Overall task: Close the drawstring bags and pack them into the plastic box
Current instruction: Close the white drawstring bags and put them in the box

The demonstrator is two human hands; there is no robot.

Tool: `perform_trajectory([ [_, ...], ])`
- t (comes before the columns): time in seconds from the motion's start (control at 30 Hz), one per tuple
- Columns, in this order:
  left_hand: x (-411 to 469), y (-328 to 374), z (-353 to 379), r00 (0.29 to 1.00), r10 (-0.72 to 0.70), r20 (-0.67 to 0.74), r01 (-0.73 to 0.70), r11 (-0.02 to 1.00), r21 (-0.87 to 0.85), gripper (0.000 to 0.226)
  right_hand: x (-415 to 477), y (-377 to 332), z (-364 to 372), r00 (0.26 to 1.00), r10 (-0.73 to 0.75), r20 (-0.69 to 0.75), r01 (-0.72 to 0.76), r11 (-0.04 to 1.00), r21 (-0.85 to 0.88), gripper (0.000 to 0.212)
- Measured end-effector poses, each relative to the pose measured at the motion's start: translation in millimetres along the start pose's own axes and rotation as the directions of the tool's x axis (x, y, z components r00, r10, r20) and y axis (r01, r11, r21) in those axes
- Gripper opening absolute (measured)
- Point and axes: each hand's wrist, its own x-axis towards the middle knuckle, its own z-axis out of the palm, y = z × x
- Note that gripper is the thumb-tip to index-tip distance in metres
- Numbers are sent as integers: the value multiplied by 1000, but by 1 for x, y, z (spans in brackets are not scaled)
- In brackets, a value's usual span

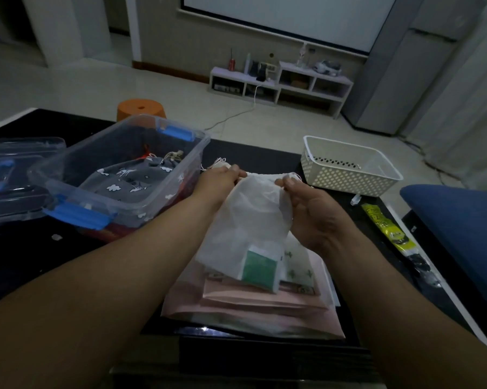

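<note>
my left hand (218, 177) and my right hand (311, 211) hold a white drawstring bag (250, 217) up between them, above the black table (26, 262). the left fingers are curled round the bag's top left corner, where the cords (220, 163) come out in a small bunch; i cannot tell whether i grip the cord itself or only the cloth there. the right thumb and fingers pinch the top right corner of the mouth, the rest of that hand curled loosely behind the cloth. the mouth stretches in a line between the two hands, and the bag hangs down from it, thin enough that a green square (258, 269) shows through near its bottom. its lower end rests on a flat pile of pink bags (264, 307) lying on the table just in front of me. the plastic box (158, 189), clear with blue latches, stands to my left, near my left wrist, and a grey bag with white clouds (127, 179) lies inside it with its top gathered, something red beneath it. the box's lid (15, 175) lies further left. a white perforated basket (337, 178) stands to the right, beyond my right hand, and a yellow packet (385, 226) lies near the table's right edge. an orange stool (141, 108) stands on the floor behind the box.
</note>
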Motion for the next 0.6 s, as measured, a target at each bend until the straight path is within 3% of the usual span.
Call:
perform_trajectory([
  [0.1, 6, -8, -1, 996, -63, -63, 65, 997, 31, 35, -3, -2, 0, 1000, -26, 16, 26, 1000, -10, 24],
  [0.2, 14, -23, 5, 974, -216, -73, 178, 922, -345, 32, -8, -2, 1, 999, -44, 21, 45, 996, -75, 27],
  [0.27, 12, -25, 9, 969, -233, -80, 174, 877, -448, 31, -10, -2, 2, 998, -46, 31, 49, 991, -121, 27],
  [0.33, 9, -30, 12, 980, -166, -111, 110, 912, -396, 29, -12, -2, 3, 998, -48, 27, 53, 974, -219, 27],
  [0.43, -1, -24, 8, 995, 51, -81, -58, 994, -90, 32, -15, -2, 7, 998, -56, -37, 37, 919, -393, 25],
  [0.5, -6, -11, 6, 975, 221, 18, -222, 972, 81, 32, -15, -3, 7, 998, -30, -64, -4, 881, -474, 21],
  [0.6, -13, 12, 6, 921, 353, 162, -374, 920, 122, 29, -16, -4, 11, 1000, 4, -15, -12, 803, -596, 19],
])
